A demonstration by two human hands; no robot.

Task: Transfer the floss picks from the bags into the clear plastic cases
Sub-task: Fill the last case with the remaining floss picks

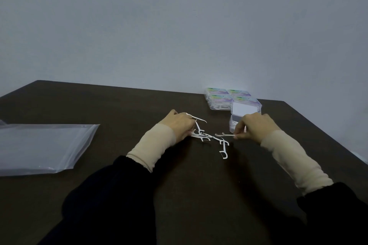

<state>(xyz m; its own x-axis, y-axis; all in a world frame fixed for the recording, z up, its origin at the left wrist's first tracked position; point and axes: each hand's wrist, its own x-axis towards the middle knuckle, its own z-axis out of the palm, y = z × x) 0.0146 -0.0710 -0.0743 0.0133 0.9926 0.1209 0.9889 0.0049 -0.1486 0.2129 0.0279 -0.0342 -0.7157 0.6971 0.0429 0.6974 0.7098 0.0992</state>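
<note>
Several white floss picks [223, 146] lie loose on the dark table between my hands. My left hand [179, 125] grips a small bunch of picks, their tips sticking out to the right. My right hand [253, 127] pinches the handle of a single floss pick [224, 135] just above the table. Behind my right hand stands an open clear plastic case [246, 110] with its lid raised; its lower half is partly hidden by my fingers. A flat clear plastic bag [43, 147] lies at the left.
Several closed cases with coloured labels [218, 95] are grouped at the back, close to the wall. The dark table [119, 105] ends at the wall behind and slants off at the right edge. My dark sleeves fill the foreground.
</note>
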